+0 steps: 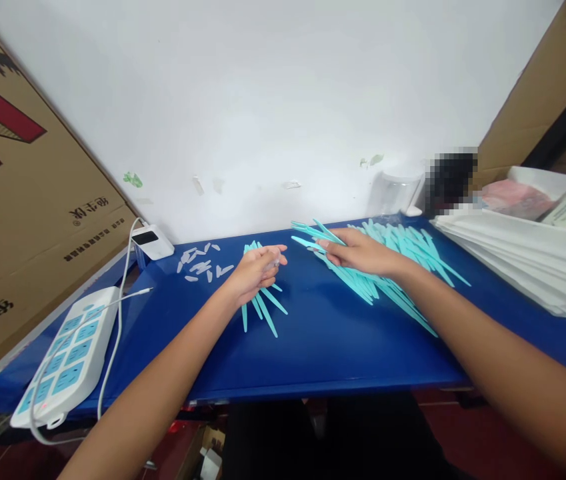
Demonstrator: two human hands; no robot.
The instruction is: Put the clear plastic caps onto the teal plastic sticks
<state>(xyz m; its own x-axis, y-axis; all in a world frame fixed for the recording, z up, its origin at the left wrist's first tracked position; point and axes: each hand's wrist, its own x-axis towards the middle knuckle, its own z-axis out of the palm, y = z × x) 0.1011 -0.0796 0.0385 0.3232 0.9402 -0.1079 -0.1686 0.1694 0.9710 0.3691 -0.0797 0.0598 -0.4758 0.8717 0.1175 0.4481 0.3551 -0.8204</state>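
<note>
My left hand point(257, 272) is curled, pinching a small clear plastic piece point(275, 261) that only partly shows. Under and behind that hand lies a small fan of thin turquoise sticks point(259, 310) with tapered ends. My right hand point(360, 252) is closed around several sticks of the same kind point(307, 230), their tips pointing left toward my other hand. How many it grips is hidden by the fingers. A larger heap of turquoise sticks point(410, 248) spreads beneath and beyond my right hand. Left of my left hand, several small translucent pieces point(201, 267) are scattered.
A blue-covered table point(313, 360) meets a white wall. To the left are a power strip point(67, 353), a white device point(153, 241) with a cable, and a large cardboard box point(37, 200). White bags point(523, 257) are stacked at right; a clear container point(399, 192) stands at the back.
</note>
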